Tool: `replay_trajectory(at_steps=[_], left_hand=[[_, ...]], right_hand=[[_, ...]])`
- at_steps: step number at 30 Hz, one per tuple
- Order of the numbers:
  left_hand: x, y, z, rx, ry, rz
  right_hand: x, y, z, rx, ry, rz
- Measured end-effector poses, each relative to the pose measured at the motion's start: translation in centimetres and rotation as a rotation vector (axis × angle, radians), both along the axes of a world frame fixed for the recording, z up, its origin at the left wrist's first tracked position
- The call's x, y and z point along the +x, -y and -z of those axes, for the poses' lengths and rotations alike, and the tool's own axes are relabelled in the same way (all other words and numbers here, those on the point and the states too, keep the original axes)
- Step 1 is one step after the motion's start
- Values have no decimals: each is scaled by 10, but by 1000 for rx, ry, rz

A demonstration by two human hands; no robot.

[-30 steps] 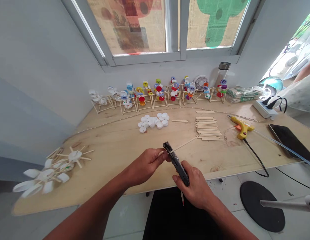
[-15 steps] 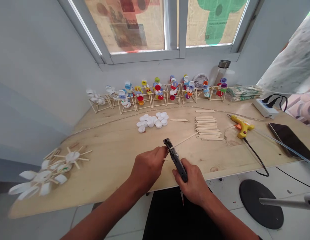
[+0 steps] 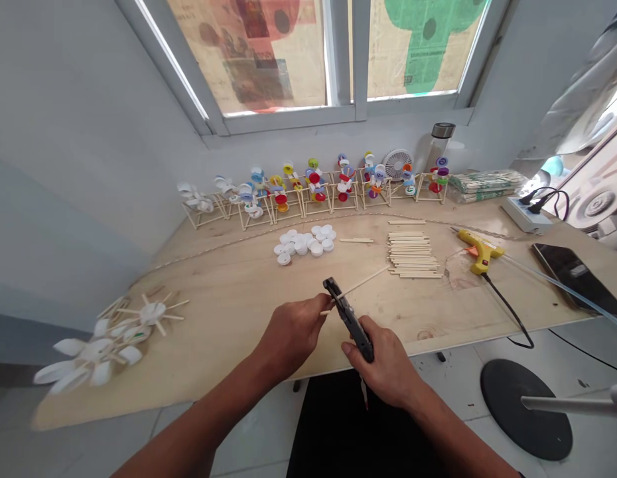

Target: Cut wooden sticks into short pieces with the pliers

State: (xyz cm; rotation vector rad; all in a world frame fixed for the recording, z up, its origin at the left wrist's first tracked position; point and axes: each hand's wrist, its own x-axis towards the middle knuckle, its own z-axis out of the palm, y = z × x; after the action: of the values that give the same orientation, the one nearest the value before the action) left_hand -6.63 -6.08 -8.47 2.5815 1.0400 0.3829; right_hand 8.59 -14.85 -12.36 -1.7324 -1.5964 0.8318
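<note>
Wooden stick (image 3: 364,284): it lies across the head of the pliers (image 3: 357,330), its long part slanting away beyond the grip, its far end close to a pile of sticks (image 3: 414,255). The left hand (image 3: 293,332) has its fingers pinched together at the near end, just beside the pliers' head; the right hand (image 3: 389,364) is wrapped around the handles. Whether the short tip by the left fingers belongs to the same stick, I cannot tell. It should handle as light and stiff, likely to snap under bending, so pinch it close beside the pliers.
</note>
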Motion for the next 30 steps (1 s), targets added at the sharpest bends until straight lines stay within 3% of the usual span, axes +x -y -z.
replay_trajectory(at_steps=[7, 14, 17, 22, 28, 30], left_hand=[[1, -10, -19, -504, 211, 107], [0, -17, -18, -811, 231, 63], [1, -20, -18, -846, 221, 66], [2, -21, -14, -484, 155, 108], [4, -2, 9, 417, -146, -80], [3, 1, 15, 558, -172, -82]], right_hand=[[2, 2, -3, -6, -39, -33], [3, 2, -5, -27, -47, -71], [1, 0, -1, -13, -9, -31], [-3, -7, 6, 3, 53, 29], [-4, -7, 5, -16, 47, 53], [-4, -6, 3, -20, 31, 46]])
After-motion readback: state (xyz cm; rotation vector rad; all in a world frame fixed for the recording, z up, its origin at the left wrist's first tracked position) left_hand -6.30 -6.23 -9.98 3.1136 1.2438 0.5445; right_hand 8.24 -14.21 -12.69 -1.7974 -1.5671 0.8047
